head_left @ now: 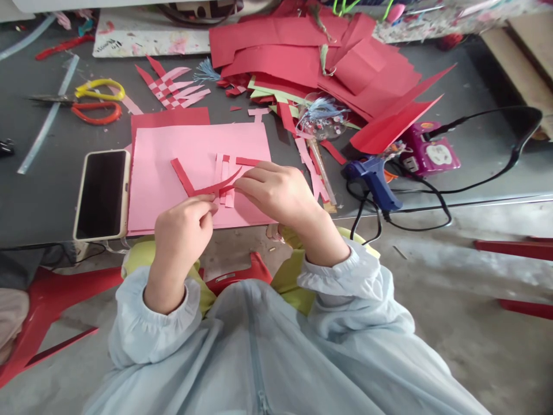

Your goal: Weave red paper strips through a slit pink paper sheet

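Note:
Over a pink sheet of paper (159, 150) both my hands work on narrow paper strips. My left hand (184, 225) is closed, its thumb and fingers pinching the near side of a red paper strip (207, 189). My right hand (272, 190) pinches the same strip's other end, which curves upward. Crossing pink paper strips (224, 167) lie beneath, interlaced with red ones and partly hidden by my fingers. Another red strip (181, 174) slants up to the left. A darker red sheet (173, 117) shows under the pink one.
A phone (102, 193) lies left, with scissors (93, 101) behind it. A woven red-and-pink paper piece (168, 86) and stacked red paper (302, 52) lie at the back. Right are a blue glue gun (375, 181), a magenta power socket (432, 150) and looping black cable.

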`<action>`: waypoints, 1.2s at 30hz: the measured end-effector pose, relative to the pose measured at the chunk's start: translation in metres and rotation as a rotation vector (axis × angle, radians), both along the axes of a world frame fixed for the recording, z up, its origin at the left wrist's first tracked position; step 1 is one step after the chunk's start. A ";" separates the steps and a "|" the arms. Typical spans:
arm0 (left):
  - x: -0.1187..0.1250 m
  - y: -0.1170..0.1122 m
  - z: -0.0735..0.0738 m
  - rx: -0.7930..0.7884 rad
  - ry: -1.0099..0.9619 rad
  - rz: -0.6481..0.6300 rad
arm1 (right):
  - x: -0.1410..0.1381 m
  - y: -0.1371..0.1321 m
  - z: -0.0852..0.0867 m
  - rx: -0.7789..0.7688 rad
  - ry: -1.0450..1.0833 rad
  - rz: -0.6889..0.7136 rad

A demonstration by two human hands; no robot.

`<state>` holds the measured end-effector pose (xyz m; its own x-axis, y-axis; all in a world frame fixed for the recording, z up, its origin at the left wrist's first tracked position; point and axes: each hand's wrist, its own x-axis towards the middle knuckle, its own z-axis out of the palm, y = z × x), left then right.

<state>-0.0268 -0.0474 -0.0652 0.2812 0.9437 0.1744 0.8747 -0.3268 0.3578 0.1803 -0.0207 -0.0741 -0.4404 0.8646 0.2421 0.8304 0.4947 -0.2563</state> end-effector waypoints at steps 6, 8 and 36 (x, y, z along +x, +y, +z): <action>0.000 0.001 -0.001 0.080 -0.042 0.052 | -0.003 0.002 0.000 -0.027 0.063 -0.062; 0.000 0.000 0.000 0.091 -0.052 0.063 | -0.004 0.002 0.001 -0.016 0.062 -0.068; 0.009 -0.015 0.006 0.040 0.298 -0.053 | -0.008 0.005 -0.003 -0.005 0.197 -0.044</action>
<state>-0.0177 -0.0621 -0.0595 0.3742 0.9203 0.1139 0.9206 -0.3834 0.0740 0.1718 -0.0158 -0.0766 -0.3465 0.8834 0.3156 0.7848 0.4573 -0.4183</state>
